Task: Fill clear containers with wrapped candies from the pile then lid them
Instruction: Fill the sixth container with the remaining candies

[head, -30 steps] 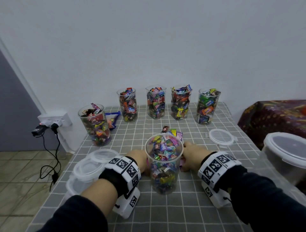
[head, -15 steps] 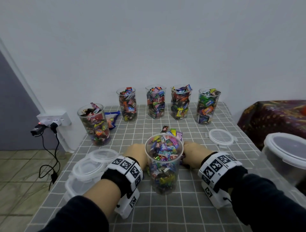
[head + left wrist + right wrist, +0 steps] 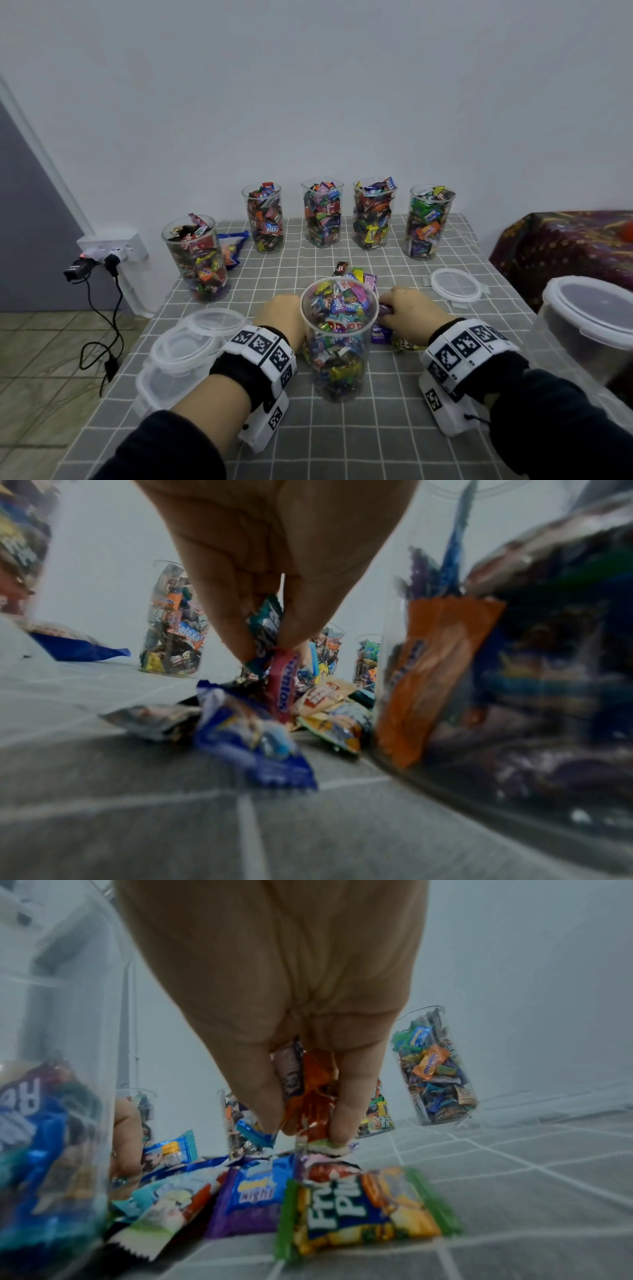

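**Both hands pinching candies behind the near container**

The left hand (image 3: 274, 561) pinches a teal wrapped candy (image 3: 265, 626) and a red one (image 3: 282, 685), both hanging roughly upright in its grip. The right hand (image 3: 291, 1001) has its grip closed on an orange wrapped candy (image 3: 313, 1085) and a pale one beside it, long axes near vertical.

Below them lies the loose pile of bright foil-wrapped candies (image 3: 260, 1191), flat on the grey white-gridded table (image 3: 342, 445), just behind the tall clear plastic container (image 3: 337, 342). That container stands upright, mouth up, unlidded and filled nearly to the rim, between the two wrists.

Stacked clear round lids (image 3: 191, 342) crowd the left edge; a single clear lid (image 3: 455, 284) lies to the right. Five filled clear containers (image 3: 322, 216) stand along the far side, near the wall. Open table lies toward the person.
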Demonstrator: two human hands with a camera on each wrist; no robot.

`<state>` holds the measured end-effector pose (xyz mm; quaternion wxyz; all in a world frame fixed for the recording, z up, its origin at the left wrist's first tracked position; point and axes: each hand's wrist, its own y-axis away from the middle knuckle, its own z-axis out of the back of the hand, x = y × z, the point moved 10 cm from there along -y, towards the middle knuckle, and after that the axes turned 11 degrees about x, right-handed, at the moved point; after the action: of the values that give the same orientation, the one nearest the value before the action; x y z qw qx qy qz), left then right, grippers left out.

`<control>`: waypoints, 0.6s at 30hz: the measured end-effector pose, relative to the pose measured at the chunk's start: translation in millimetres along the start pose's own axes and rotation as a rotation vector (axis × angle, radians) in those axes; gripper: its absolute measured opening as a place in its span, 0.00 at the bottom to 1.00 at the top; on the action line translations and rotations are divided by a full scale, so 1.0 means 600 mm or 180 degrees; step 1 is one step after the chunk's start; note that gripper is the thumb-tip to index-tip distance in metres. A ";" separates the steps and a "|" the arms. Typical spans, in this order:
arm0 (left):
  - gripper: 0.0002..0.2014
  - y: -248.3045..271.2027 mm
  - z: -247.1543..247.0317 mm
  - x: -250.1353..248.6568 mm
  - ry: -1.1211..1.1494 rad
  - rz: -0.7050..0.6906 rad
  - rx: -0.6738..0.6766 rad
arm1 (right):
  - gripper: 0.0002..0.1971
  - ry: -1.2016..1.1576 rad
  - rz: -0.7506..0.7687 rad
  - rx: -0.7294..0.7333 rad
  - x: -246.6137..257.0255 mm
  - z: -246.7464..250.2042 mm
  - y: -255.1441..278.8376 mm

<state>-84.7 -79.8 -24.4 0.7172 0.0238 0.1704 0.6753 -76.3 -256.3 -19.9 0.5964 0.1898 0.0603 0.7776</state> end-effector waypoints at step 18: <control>0.11 0.022 0.035 -0.011 0.0175 -0.0195 -0.0463 | 0.03 -0.0742 0.1299 -0.1663 0.115 0.163 0.137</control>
<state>-91.5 -80.7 0.4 0.7324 -0.0521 0.1411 0.6640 -129.6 -226.9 112.1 0.4600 0.1264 -0.2484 0.8430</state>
